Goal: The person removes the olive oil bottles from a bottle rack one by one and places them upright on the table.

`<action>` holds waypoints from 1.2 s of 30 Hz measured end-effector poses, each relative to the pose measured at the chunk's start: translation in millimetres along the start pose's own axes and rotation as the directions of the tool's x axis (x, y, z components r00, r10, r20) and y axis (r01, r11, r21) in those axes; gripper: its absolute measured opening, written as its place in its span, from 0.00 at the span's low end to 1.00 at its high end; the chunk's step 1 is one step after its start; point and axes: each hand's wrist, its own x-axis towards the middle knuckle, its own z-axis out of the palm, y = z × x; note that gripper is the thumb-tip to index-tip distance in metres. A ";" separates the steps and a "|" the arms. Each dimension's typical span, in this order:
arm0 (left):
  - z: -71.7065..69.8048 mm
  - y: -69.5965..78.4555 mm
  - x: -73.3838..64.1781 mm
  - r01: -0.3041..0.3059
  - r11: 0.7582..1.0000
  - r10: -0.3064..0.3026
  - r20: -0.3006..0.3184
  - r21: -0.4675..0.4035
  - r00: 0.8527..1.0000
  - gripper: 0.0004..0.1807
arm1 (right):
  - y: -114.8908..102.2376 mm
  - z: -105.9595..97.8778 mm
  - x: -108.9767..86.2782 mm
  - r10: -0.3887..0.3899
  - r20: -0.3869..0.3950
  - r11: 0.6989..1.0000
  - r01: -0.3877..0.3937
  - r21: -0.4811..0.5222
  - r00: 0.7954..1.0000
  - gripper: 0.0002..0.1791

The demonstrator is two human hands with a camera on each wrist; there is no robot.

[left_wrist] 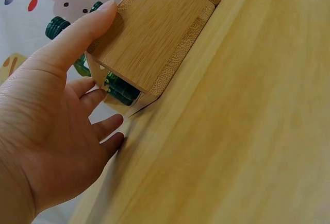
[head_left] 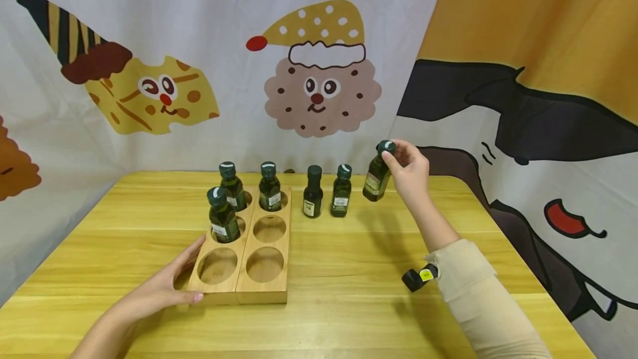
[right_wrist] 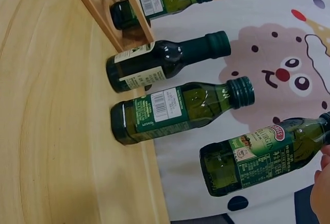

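My right hand [head_left: 411, 173] pinches a small green olive oil bottle [head_left: 376, 179] by its cap. The bottle hangs slightly tilted above the table; its green label [right_wrist: 263, 149] shows in the right wrist view. My left hand [head_left: 166, 284] rests at the near left corner of a wooden rack [head_left: 264, 297] with round holes. Its thumb touches the front face, and its loosely bent fingers lie along the left side. Three dark green bottles stand in the rack: one nearer [head_left: 224, 220], two at the back, left [head_left: 233, 190] and right [head_left: 269, 190].
Right of the rack, a slim dark bottle [head_left: 313, 195] and a green bottle [head_left: 341, 195] stand upright on the wooden table [head_left: 344, 303]. A black wrist strap [head_left: 418, 277] with a yellow tag is at the right cuff. A printed curtain [head_left: 239, 71] hangs behind the table.
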 end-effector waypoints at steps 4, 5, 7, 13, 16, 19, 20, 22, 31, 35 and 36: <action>0.1 1.0 0.1 0.004 1.000 -0.004 0.000 0.000 1.000 0.55 | 9.8 1.2 2.7 0.013 -0.006 1.000 -0.013 -0.010 1.000 0.16; 0.1 0.8 0.0 0.005 1.000 -0.005 -0.001 0.000 1.000 0.54 | 11.6 1.5 2.8 0.020 -0.007 1.000 -0.020 -0.013 1.000 0.16; 0.0 0.7 -0.2 0.005 1.000 -0.005 -0.002 0.003 1.000 0.55 | 14.8 2.3 2.0 0.030 -0.009 0.999 -0.030 -0.025 1.000 0.16; 0.0 2.7 -0.4 0.012 1.000 -0.012 -0.001 -0.004 1.000 0.55 | 27.1 7.2 -4.2 0.047 -0.011 0.997 -0.048 -0.053 0.999 0.17; 0.6 4.4 -0.9 0.004 1.000 -0.004 0.006 -0.008 1.000 0.55 | 33.7 10.8 -7.1 0.053 -0.017 0.997 -0.054 -0.062 0.998 0.16; 0.7 4.6 -0.8 0.010 1.000 -0.009 0.009 -0.008 1.000 0.55 | 39.0 14.3 -9.5 0.052 -0.024 0.996 -0.053 -0.069 0.998 0.16; 0.6 4.6 -0.6 0.009 1.000 -0.008 0.009 -0.009 1.000 0.55 | 40.5 15.5 -10.2 0.052 -0.024 0.996 -0.053 -0.073 0.998 0.16; 0.1 4.1 -0.4 0.016 1.000 -0.016 0.008 -0.012 1.000 0.54 | 43.7 17.5 -11.9 0.054 -0.021 0.995 -0.056 -0.082 0.998 0.16; -0.5 0.7 -0.4 0.003 1.000 -0.003 0.010 -0.011 1.000 0.54 | 53.5 23.9 -19.3 0.050 -0.018 0.994 -0.052 -0.096 0.999 0.16; -0.5 -0.2 -0.1 0.003 1.000 -0.003 0.010 -0.010 1.000 0.54 | 57.0 25.3 -21.9 0.064 -0.023 0.994 -0.066 -0.091 0.998 0.16; -0.5 -0.3 -0.1 0.004 1.000 -0.004 0.010 -0.011 1.000 0.54 | 58.2 25.7 -22.2 0.066 -0.023 0.993 -0.068 -0.092 0.998 0.16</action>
